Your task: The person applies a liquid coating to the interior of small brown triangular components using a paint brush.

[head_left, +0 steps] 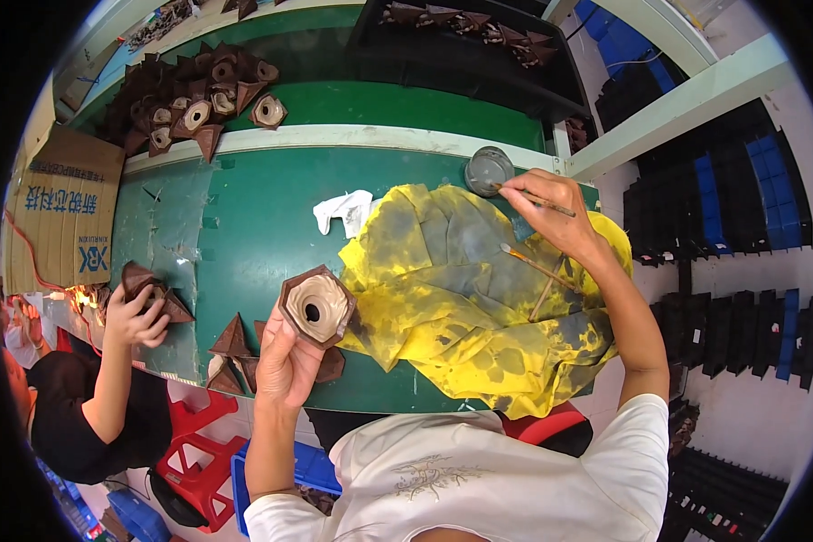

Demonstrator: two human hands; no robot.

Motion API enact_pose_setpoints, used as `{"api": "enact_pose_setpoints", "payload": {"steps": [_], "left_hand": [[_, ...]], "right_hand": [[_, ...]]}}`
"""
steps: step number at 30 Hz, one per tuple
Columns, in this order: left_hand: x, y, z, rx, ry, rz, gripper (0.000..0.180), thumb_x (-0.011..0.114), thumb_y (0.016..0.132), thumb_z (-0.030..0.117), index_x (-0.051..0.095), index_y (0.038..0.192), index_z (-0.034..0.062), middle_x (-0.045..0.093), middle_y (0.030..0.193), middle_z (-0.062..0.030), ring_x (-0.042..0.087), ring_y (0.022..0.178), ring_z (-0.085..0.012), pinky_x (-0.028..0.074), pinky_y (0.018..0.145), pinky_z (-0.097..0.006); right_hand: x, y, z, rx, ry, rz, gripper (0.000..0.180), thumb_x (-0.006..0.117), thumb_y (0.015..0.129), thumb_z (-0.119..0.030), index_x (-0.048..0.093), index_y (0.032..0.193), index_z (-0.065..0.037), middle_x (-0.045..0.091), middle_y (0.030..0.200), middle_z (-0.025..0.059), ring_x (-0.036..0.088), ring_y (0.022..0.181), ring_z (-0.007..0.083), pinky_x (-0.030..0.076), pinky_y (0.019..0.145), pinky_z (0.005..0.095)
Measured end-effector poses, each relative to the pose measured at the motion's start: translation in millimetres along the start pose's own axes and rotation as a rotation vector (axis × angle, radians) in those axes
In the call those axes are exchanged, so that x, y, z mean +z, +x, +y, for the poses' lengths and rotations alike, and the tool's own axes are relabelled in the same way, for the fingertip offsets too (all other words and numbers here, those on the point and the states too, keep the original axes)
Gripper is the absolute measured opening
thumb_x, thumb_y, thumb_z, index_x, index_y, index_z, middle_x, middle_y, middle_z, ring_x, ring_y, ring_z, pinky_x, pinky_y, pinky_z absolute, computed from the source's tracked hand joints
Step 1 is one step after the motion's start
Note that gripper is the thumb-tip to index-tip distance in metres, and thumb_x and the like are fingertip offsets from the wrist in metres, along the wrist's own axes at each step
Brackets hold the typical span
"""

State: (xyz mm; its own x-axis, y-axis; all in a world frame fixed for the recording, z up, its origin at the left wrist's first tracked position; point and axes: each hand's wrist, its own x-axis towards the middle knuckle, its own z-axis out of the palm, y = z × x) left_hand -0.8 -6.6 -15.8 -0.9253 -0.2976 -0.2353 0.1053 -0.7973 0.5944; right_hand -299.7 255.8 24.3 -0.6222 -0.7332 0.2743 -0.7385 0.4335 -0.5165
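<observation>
Brown piece (316,307), angular, with a pale round hollow and a dark hole at its centre, held up above the near edge of the green surface (262,217). Left hand (285,361) grips it from below, fingers wrapped around its lower edge, the hollow face turned up.

Right hand (551,208) is pinched on a thin brush (537,197) over the far right part of the surface. Brush tip points toward a small round grey dish (489,169) at the far edge and is right at its rim; whether it touches I cannot tell.

A stained yellow cloth (461,289) is spread over the right half of the surface, under the right hand. Two more thin brushes (537,268) lie on it. A crumpled white rag (348,210) sits just beside the cloth's far left corner.

A few more brown pointed pieces (230,348) lie at the near edge, just left of the left hand. A big heap of the same pieces (190,99) is piled on the green shelf beyond the far edge, left side. A black tray (461,54) with more pieces stands further right on that shelf.

At the left end, another person's hand (134,316) is closed on a similar brown piece. A cardboard box (63,212) stands beyond that end.
</observation>
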Motion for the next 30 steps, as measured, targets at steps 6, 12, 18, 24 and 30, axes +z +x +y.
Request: {"api": "enact_pose_setpoints", "payload": {"steps": [6,12,18,24,30], "left_hand": [[6,4,2,-0.015,0.003,0.005,0.069,0.074,0.088,0.025,0.039,0.143,0.0016,0.050,0.142,-0.0128,0.049,0.132,-0.0272,0.040,0.113,-0.046],[11,9,1,-0.031,0.002,-0.001,0.069,0.075,0.087,0.024,0.040,0.142,0.0003,0.050,0.142,-0.0129,0.049,0.132,-0.0278,0.039,0.113,-0.046],[12,6,-1,-0.037,0.008,0.013,0.071,0.075,0.087,0.025,0.039,0.142,-0.0003,0.050,0.142,-0.0129,0.050,0.132,-0.0278,0.039,0.113,-0.046],[14,7,0,-0.042,0.018,0.009,0.070,0.075,0.087,0.025,0.039,0.142,0.0001,0.050,0.142,-0.0130,0.050,0.132,-0.0279,0.040,0.113,-0.046],[15,5,2,-0.054,0.016,0.000,0.068,0.074,0.088,0.024,0.040,0.142,0.0007,0.051,0.141,-0.0128,0.050,0.132,-0.0282,0.040,0.113,-0.046]], "right_hand": [[-1,-5,-1,-0.099,-0.135,0.002,0.008,0.073,0.084,-0.005,0.072,0.091,0.000,0.069,0.082,0.0117,0.067,0.068,0.0230,0.051,0.060,0.0305],[-5,-8,-1,-0.113,-0.086,0.000,0.010,0.073,0.083,-0.003,0.070,0.093,0.001,0.069,0.083,0.0127,0.068,0.071,0.0244,0.051,0.062,0.0313],[-4,-11,0,-0.124,-0.080,0.012,0.010,0.072,0.084,-0.001,0.070,0.094,0.001,0.069,0.085,0.0127,0.068,0.073,0.0255,0.052,0.062,0.0320],[-2,-12,1,-0.188,-0.094,0.059,0.012,0.072,0.084,-0.001,0.070,0.096,0.001,0.070,0.088,0.0135,0.068,0.073,0.0273,0.053,0.063,0.0336],[0,-12,-2,-0.266,-0.130,0.181,0.012,0.071,0.084,-0.001,0.070,0.096,0.001,0.070,0.087,0.0140,0.069,0.072,0.0286,0.053,0.062,0.0338]]}}
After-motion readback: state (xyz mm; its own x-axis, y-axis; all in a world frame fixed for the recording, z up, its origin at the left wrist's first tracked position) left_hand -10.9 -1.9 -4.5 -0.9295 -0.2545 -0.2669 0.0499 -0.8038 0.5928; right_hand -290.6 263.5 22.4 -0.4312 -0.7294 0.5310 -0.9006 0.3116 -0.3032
